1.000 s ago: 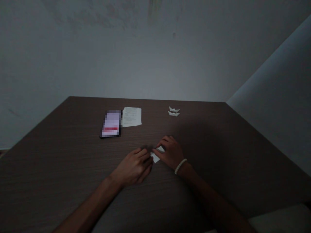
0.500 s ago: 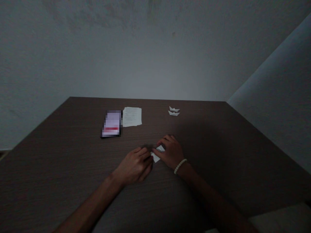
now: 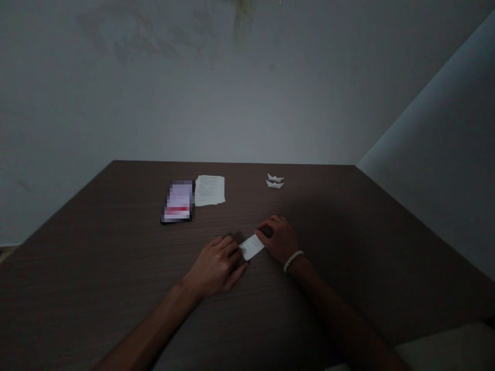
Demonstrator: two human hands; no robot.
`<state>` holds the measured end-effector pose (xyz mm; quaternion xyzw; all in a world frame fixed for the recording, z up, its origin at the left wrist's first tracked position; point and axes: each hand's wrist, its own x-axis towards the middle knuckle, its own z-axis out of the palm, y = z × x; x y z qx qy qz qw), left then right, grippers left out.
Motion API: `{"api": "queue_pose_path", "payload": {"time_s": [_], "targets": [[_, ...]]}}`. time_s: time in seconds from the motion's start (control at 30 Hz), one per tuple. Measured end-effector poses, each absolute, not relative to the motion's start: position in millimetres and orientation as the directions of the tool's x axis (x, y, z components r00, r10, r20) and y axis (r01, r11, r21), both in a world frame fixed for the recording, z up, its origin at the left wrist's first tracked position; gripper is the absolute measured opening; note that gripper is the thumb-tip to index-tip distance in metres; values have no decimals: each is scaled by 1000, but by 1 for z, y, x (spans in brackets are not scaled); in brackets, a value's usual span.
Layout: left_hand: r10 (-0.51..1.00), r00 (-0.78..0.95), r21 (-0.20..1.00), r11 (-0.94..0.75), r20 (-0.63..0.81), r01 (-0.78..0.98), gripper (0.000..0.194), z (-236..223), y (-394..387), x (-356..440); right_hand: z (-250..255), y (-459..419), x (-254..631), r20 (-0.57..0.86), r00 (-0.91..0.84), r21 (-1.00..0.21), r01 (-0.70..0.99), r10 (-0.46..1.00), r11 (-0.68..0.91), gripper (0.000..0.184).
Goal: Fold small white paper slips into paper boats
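Observation:
A small strip of white paper (image 3: 251,247) lies flat on the dark wood table, between my two hands. My left hand (image 3: 214,268) presses down on its near left end, with the fingertips at the paper's edge. My right hand (image 3: 279,239), wearing a pale beaded bracelet (image 3: 293,260), holds the strip's right end between its fingers. That end is partly hidden under the fingers.
Beyond my hands, a phone (image 3: 178,201) with a pixelated screen lies next to a small stack of printed paper (image 3: 209,190). Two small white paper boats (image 3: 275,181) sit towards the far edge of the dark wood table (image 3: 116,242). Walls rise behind and to the right.
My right hand has moved to the right, away from my left hand. The paper between them now shows as a longer, opened-out strip instead of a small folded piece.

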<state>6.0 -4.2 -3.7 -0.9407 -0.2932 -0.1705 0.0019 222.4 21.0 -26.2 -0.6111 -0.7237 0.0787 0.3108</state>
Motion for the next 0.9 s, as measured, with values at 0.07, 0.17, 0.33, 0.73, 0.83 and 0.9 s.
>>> {"api": "queue_pose_path", "payload": {"time_s": [0.07, 0.17, 0.33, 0.73, 0.83, 0.9], "targets": [[568, 753, 98, -815, 331, 572, 28, -6, -3, 7, -26, 22, 223, 358, -67, -502, 827, 931, 252, 8], [593, 726, 102, -794, 348, 600, 31, -9, -2, 9, -25, 23, 224, 365, -73, -513, 816, 928, 266, 12], [627, 687, 126, -766, 368, 631, 23, -12, -1, 12, -21, 22, 223, 360, -116, -522, 797, 926, 304, 15], [639, 683, 144, -759, 354, 636, 28, -10, -2, 12, -26, 22, 223, 342, -175, -612, 704, 923, 360, 14], [660, 670, 154, -742, 341, 653, 28, -9, -2, 14, -26, 20, 221, 328, -181, -638, 682, 927, 359, 15], [669, 663, 155, -734, 336, 661, 25, -10, -2, 14, -25, 19, 219, 325, -180, -656, 664, 928, 359, 15]]}}
